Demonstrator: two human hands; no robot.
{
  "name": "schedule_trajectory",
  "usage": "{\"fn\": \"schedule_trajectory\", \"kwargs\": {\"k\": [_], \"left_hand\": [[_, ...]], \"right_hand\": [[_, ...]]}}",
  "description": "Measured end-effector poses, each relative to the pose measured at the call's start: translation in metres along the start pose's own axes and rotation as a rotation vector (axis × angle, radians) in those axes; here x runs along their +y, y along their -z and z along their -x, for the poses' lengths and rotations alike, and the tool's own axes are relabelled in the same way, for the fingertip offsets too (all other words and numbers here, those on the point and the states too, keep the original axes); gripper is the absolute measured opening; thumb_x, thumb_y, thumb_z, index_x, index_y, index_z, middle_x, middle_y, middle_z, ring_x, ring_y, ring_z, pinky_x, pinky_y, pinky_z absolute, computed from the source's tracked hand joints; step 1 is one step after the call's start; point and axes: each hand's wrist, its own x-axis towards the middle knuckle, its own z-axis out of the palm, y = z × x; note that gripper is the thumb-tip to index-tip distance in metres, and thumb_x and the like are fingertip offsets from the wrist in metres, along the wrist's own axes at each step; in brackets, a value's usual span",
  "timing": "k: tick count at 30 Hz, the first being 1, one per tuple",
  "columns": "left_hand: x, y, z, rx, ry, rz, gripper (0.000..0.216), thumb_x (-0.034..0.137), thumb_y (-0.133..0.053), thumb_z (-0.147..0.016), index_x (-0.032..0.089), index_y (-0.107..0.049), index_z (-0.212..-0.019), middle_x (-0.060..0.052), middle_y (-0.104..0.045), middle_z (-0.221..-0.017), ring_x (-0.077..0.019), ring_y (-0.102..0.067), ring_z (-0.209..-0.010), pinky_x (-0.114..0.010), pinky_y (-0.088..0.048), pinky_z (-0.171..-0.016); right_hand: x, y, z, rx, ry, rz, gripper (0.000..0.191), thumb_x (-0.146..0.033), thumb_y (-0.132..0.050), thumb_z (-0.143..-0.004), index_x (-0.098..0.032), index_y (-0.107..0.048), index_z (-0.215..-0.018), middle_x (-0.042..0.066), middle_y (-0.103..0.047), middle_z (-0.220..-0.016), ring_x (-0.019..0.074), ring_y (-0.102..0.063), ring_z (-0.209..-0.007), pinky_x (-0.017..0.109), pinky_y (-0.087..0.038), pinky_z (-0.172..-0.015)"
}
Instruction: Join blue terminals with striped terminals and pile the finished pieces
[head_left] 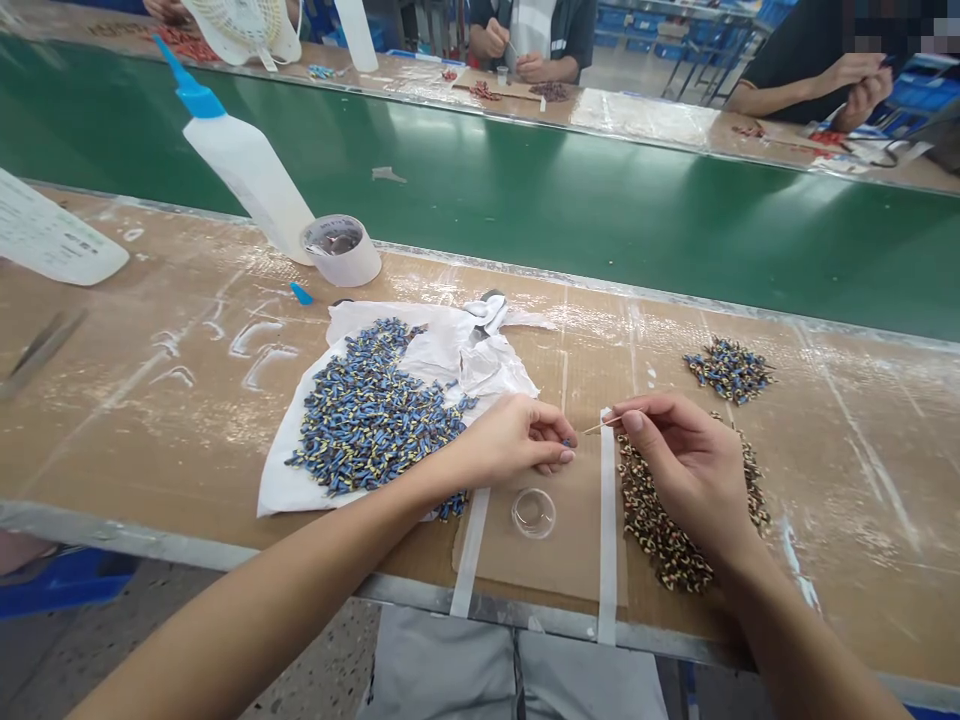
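Back from table edge (555, 622): left grip (517, 440) pinching blue piece (568, 442), right grip (688, 468) clamping thin stick (597, 426), narrow gap between.

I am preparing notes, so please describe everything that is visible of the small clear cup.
The small clear cup is round and looks like plastic, with a thin rim and an open top. It stands upright on a cardboard sheet, between two strips of white tape. The left hand is beyond it, not touching. Whether it holds anything is unclear.

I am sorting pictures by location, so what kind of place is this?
Probably a factory assembly line: a green conveyor-like strip, people working opposite, and a heap of small blue parts.
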Motion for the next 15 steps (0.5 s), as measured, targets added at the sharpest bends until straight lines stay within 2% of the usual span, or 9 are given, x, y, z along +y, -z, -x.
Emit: {"fn": "schedule_trajectory", "kwargs": {"k": [15], "left_hand": [[0.0003, -0.0014, 0.0007, -0.01, 0.011, -0.047, 0.007, 0.017, -0.065, -0.08, 0.011, -0.066, -0.083, -0.002, -0.064, -0.066, -0.0119, -0.06, -0.061, -0.022, -0.047, -0.059]], "right_hand": [[-0.004, -0.0056, -0.0016, -0.078, 0.138, 0.199, 0.006, -0.023, -0.061, -0.089, -0.021, -0.067, -0.09, 0.0, -0.072, -0.084, 0.0143, -0.065, -0.076, 0.026, -0.048, -0.069]]}}
